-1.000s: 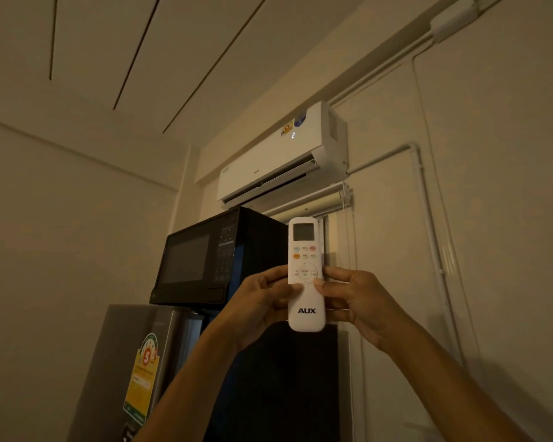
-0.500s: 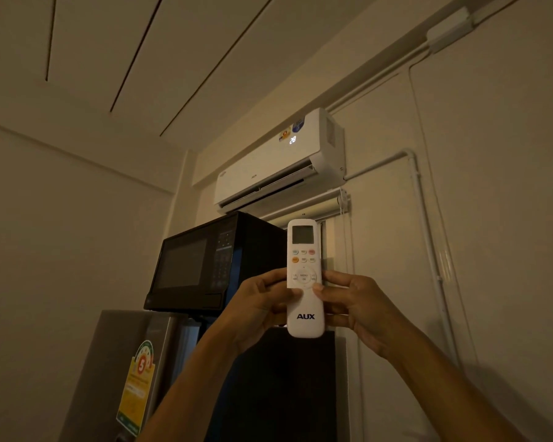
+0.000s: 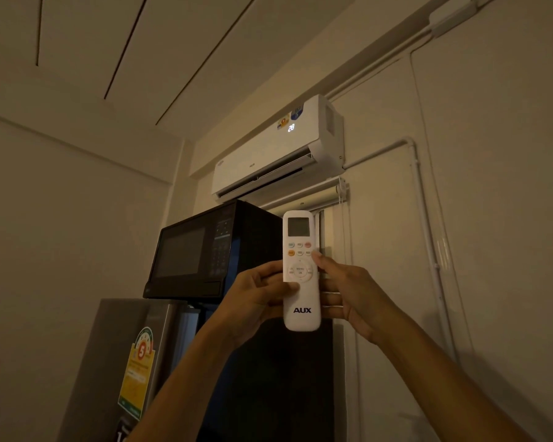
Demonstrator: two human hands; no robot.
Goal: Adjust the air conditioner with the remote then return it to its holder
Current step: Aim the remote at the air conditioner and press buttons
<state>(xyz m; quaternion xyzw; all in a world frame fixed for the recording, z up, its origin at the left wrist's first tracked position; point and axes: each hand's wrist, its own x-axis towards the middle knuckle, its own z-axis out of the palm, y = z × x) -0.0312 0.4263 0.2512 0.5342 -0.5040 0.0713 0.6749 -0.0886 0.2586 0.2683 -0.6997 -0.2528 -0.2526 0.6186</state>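
While both hands are raised toward the unit, the left hand [image 3: 256, 298] is curled closed round the left edge of the remote [image 3: 301, 271], its thumb lying across the lower face just under the round menu pad; the right hand [image 3: 348, 295] is likewise wrapped on the right edge, fingers behind the body and thumb reaching up to the lower row of small coloured buttons; so the remote sits upright between the two, screen end up and the AUX lettering near the bottom, aimed at the air conditioner [image 3: 278, 151] high on the wall, whose display glows with two digits I read as 28, though they are small.

It looks a light, stiff plastic bar, smooth and a little slippery, likely to survive a squeeze but not a drop from this height; the sensible hold, I judge, is at the lower half below the keys, where the sides are plain and no button gets pressed by accident.

Behind the hands stands a black microwave [image 3: 205, 253] on top of a grey fridge [image 3: 122, 362] bearing an energy label; a white pipe [image 3: 422, 218] runs down the wall to the right; the holder I cannot see anywhere from this angle, so the return is not yet begun.
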